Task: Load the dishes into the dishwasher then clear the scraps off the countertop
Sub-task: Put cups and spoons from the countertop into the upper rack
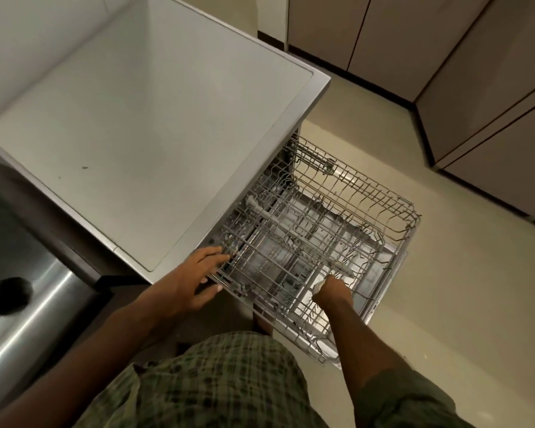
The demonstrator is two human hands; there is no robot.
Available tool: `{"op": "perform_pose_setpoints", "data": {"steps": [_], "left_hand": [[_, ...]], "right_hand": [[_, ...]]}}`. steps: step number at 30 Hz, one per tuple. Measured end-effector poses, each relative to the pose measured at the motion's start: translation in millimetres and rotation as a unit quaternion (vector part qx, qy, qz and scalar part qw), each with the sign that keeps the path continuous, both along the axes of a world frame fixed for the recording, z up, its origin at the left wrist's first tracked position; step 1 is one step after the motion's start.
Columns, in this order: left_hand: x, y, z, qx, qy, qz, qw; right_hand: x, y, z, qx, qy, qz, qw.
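1. Far left: steel sink, rim in view only. Something dark and round sits at its edge; can't tell what it is. Probably where the dishes wait, but none show from here.
2. White countertop next to it. One small dark speck, possibly a scrap. Nothing else on it.
3. Left hand: fingers spread and fairly straight, tips resting on the near-left corner of the upper rack. Bracing it, not gripping.
4. Upper rack is pulled out from the dishwasher over the floor. Wire only, no dishes in it.
5. Lower rack visible through and below it; looks empty too, though the wires overlap and hide parts.
6. Right hand: fingers curled round something small and white at the rack's near side. Can't tell if it's a dish or a rack part.
7. My read: loading has barely begun. To do it well, keep the left hand steadying the rack, seat the piece between the wires, don't force it, let go only once it sits stable.
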State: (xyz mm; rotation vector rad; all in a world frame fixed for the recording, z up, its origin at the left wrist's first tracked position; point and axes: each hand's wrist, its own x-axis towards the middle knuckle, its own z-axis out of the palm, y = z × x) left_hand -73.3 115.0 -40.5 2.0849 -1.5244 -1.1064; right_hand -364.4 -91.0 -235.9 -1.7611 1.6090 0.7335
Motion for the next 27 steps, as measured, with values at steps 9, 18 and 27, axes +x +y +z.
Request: {"op": "perform_pose_setpoints", "data": {"steps": [9,18,27], "left_hand": [[-3.1,1.0,-3.6,-0.006,-0.016,-0.006,1.0],[-19.3,-0.2,1.1,-0.014,-0.011,-0.015,1.0],[-17.4,13.8,-0.7,-0.017,-0.012,-0.019,1.0]], "right_hand": [[-22.2,15.4,14.8,-0.062,0.012,-0.056,0.996],[-39.1,46.9,10.2,-0.033,0.001,-0.019,0.999],[-39.0,50.3,12.5,-0.045,0.039,-0.021,0.998]]}}
